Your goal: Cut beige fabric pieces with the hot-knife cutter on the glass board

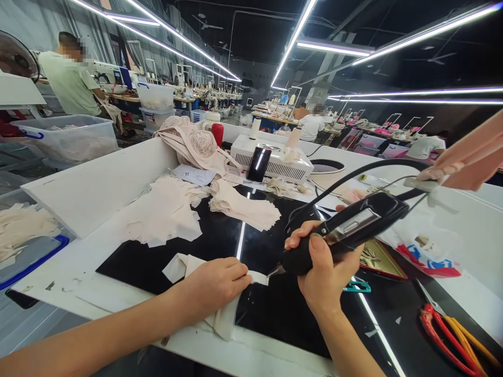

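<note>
My right hand (324, 264) is wrapped round a black corded handheld tool (346, 228) with a pointed metal tip (277, 270). The tip points down and left, at the end of a narrow strip of a cream fabric piece (226, 317). Whether it touches the strip I cannot tell. My left hand (220, 285) lies over this fabric, its fingers pinched on the strip just left of the tip. Beneath is a glossy black plate (271, 314). Farther back lie a small stack of cream fabric pieces (243, 204) and a larger pile of them (163, 212).
Red-and-orange-handled scissors (448, 335) lie at the right. Behind them are a tray (381, 259) of small metal parts and a plastic bag (428, 256). A phone (259, 163) leans on a vented white box (239, 152). Lace bras (192, 141) are heaped at the back left.
</note>
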A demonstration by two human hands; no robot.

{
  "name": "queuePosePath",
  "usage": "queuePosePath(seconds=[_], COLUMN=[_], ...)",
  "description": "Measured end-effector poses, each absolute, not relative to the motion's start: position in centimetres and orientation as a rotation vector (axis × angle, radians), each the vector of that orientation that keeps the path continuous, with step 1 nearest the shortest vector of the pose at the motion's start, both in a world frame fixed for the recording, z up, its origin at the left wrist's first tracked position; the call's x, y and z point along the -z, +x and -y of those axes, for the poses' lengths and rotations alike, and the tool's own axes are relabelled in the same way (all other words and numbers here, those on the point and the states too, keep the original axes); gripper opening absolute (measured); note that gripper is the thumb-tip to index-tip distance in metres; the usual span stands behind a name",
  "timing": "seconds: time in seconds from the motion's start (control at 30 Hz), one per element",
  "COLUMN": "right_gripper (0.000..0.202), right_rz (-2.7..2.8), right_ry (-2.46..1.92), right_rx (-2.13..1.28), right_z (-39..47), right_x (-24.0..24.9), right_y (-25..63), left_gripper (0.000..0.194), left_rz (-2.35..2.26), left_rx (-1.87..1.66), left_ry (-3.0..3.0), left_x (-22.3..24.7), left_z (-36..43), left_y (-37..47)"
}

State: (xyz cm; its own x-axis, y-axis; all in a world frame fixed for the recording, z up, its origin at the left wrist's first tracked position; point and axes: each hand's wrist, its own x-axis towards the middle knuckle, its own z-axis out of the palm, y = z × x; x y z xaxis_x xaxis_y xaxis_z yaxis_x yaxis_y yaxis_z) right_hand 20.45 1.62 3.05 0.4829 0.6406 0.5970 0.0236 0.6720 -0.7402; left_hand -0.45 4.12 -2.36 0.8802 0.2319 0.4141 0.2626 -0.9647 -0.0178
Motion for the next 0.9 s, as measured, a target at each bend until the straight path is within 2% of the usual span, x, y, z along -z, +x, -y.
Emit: queuePosePath(seconds=[0.23, 0.9], right_gripper=[0.050, 0.049], right_rz=[0.966, 1.009], right_ry=[-0.769, -0.737], right_rx=[-0.417, -0.473], right_z=[-1.9, -3.0], right_x=[-3.8, -3.5], right_y=[19.9, 18.0], left_gripper=[0.028, 0.021], left_rz=[0.413, 0.416], left_rx=[0.712, 0.712], left_ry=[-3.007, -3.004], left_x=[2.6, 3.0], left_z=[-4.1, -4.3], left_y=[-0.4, -0.2])
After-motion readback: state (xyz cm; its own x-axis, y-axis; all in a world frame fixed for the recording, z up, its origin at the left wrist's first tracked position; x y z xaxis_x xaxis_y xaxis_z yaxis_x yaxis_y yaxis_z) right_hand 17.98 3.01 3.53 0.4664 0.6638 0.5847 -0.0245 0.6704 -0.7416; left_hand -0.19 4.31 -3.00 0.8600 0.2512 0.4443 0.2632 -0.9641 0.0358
